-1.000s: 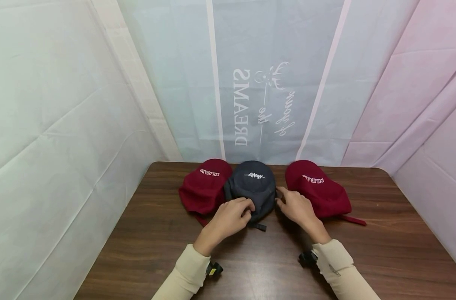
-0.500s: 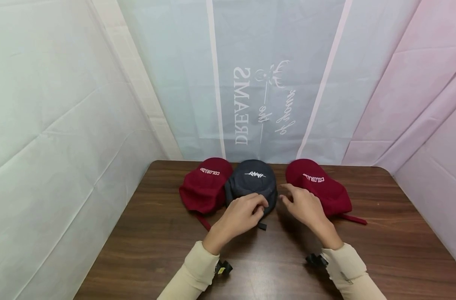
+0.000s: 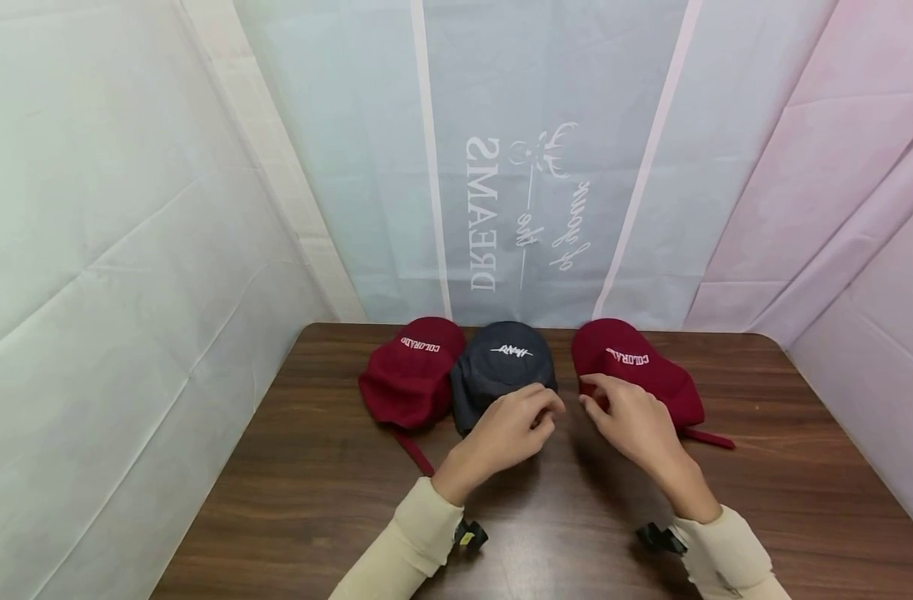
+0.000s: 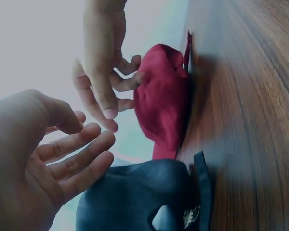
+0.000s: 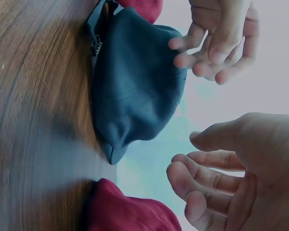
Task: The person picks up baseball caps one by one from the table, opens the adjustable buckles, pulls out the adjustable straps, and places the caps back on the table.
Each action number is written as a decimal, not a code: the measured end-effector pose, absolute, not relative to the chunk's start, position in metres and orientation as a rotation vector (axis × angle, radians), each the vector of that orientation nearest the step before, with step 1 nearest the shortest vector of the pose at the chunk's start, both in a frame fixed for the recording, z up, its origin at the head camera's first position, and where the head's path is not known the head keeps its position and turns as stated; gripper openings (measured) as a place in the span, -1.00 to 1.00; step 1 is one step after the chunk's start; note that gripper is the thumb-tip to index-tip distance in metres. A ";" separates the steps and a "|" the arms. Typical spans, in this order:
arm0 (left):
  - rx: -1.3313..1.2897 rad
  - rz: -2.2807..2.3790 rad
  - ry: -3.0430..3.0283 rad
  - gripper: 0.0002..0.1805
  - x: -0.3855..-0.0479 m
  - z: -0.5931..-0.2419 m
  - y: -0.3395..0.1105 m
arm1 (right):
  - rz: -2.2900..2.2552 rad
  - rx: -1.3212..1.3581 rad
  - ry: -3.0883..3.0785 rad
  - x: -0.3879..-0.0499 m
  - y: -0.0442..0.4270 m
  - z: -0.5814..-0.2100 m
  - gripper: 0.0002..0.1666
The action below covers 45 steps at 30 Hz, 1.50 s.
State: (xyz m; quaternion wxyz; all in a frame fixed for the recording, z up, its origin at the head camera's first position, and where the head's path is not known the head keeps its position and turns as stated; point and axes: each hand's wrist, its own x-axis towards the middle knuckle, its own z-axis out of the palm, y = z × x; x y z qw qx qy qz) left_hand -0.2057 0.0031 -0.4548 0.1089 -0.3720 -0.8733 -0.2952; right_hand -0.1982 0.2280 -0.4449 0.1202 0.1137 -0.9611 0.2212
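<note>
Three caps lie in a row near the table's far edge. A dark navy cap (image 3: 505, 358) with white lettering sits in the middle, touching a dark red cap (image 3: 411, 375) on its left. A second dark red cap (image 3: 644, 375), also lettered, is to the right across a narrow gap. My left hand (image 3: 505, 429) hovers in front of the navy cap with loosely bent fingers and hides part of it. Near the right red cap my right hand (image 3: 636, 417) hangs with relaxed fingers. Both wrist views show the fingers holding nothing.
The brown wooden table (image 3: 314, 500) runs up to a grey-blue backdrop (image 3: 531, 167) with printed words. White cloth (image 3: 127, 250) hangs at the left, pinkish cloth (image 3: 824, 183) at the right. Red straps extend from both red caps onto the table.
Both hands have moved rightward; the left has come away from the navy cap's front and the right from its side, toward the right red cap. The caps stay in about the same places.
</note>
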 end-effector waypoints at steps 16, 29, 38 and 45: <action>-1.136 -0.777 -2.523 -0.80 -0.217 -0.462 0.042 | 0.549 0.301 -2.660 -0.182 0.252 -0.440 -0.63; -1.113 -0.697 -2.535 -0.78 -0.224 -0.466 0.062 | 0.503 0.282 -2.553 -0.178 0.283 -0.444 -0.63; -1.077 -0.624 -2.548 -0.78 -0.227 -0.473 0.071 | 0.456 0.313 -2.588 -0.178 0.306 -0.452 -0.44; -1.047 -0.542 -2.558 -0.74 -0.228 -0.479 0.083 | 0.411 0.266 -2.677 -0.177 0.323 -0.460 -0.40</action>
